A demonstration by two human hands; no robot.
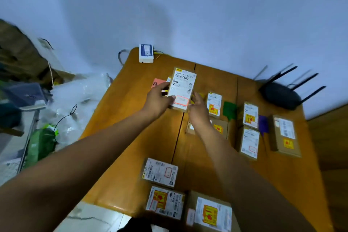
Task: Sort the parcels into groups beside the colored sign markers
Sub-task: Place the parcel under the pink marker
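Note:
Both my hands hold one brown parcel with a white label [181, 88] over the far middle of the wooden table [120, 115]. My left hand [159, 100] grips its left edge and my right hand [199, 113] its lower right corner. A pink sign marker [156, 82] lies just left of it, a yellow marker [201, 95] peeks out to its right, then a green marker [229, 110] and a purple marker [263, 124] farther right. Parcels lie beside the green marker [214, 104] and the purple one [250, 115]. Three more parcels [160, 172] sit near me.
A white and blue box [146, 53] stands at the table's far corner. A black router with antennas [280, 96] sits at the far right. Plastic bags, cardboard and a green package [40, 145] clutter the floor to the left. A wall rises behind the table.

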